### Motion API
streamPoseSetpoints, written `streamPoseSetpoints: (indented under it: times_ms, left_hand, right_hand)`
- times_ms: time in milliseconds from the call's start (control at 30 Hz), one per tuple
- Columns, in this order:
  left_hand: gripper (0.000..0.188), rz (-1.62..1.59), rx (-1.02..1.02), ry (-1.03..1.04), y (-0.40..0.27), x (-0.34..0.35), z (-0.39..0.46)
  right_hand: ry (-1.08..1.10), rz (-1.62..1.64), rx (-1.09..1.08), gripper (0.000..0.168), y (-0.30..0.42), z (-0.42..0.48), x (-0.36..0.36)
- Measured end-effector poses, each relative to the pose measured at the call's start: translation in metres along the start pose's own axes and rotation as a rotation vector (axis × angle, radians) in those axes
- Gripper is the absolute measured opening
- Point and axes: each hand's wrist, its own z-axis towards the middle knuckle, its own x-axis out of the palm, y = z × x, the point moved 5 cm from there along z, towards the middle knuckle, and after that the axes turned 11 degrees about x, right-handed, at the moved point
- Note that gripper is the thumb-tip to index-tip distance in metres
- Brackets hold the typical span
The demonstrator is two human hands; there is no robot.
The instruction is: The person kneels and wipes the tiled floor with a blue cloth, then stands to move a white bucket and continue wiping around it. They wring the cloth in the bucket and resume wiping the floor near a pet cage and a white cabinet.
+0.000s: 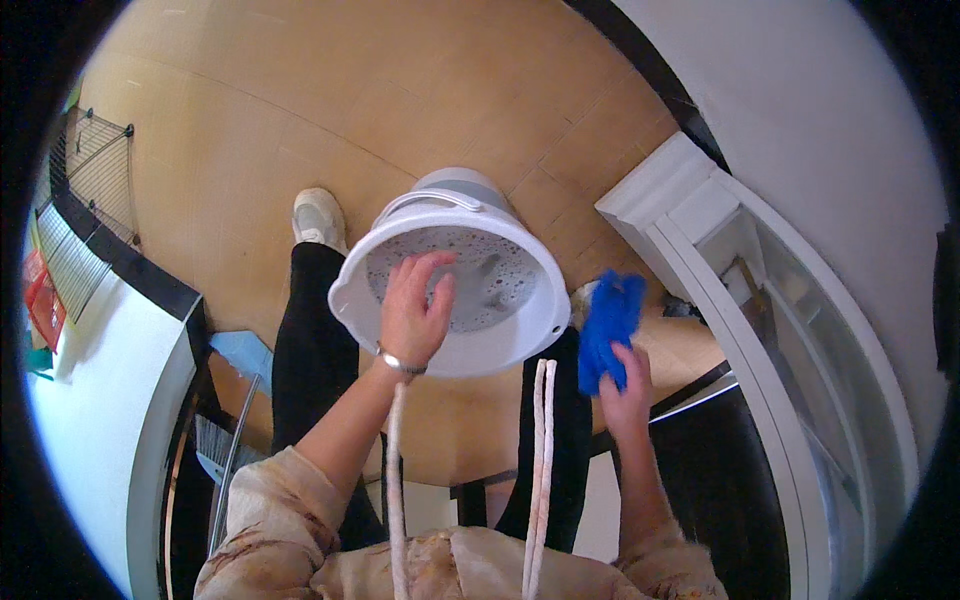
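A white and grey plastic bucket (pixel 450 352) stands between my legs, with its handle folded against the far rim. Cloudy, foamy water (pixel 487 277) lies inside it. Over the bucket's opening is my left hand (pixel 416 307), its fingers curled a little and apart, with nothing in it; a metal bracelet (pixel 401 364) circles the wrist. To the right of the bucket, outside it, my right hand (pixel 626 382) grips a bunched blue cloth (pixel 611 322) by its near end. The cloth partly covers my right shoe.
On the right stands a white-framed cabinet with glass panels (pixel 780 300). At the left are a wire rack (pixel 101 172), a white surface (pixel 112 352), a light blue mop or duster head (pixel 244 356) on a metal pole, and a brush head (pixel 221 446). Tan tiled floor (pixel 337 90) spreads ahead.
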Motion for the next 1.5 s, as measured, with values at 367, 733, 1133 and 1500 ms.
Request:
streamPoseSetpoints:
  times_ms: [367,733,1133,1500]
  left_hand:
    - [0.020,-0.501,-0.392,-0.182,0.051,-0.011,0.002]
    - [0.054,-0.404,-0.636,-0.237,0.074,0.026,-0.025]
    - [0.060,-1.163,-1.035,-0.185,0.094,0.095,-0.056]
    - [0.053,-0.365,-0.778,0.106,0.066,0.047,-0.037]
  right_hand:
    - [0.137,0.244,-0.243,0.052,0.132,-0.042,0.097]
    - [0.486,-0.053,-0.133,0.040,0.087,0.103,0.271]
    - [0.661,0.844,0.193,0.017,0.156,-0.016,0.116]
    - [-0.018,0.328,-0.022,0.022,0.151,0.049,0.146]
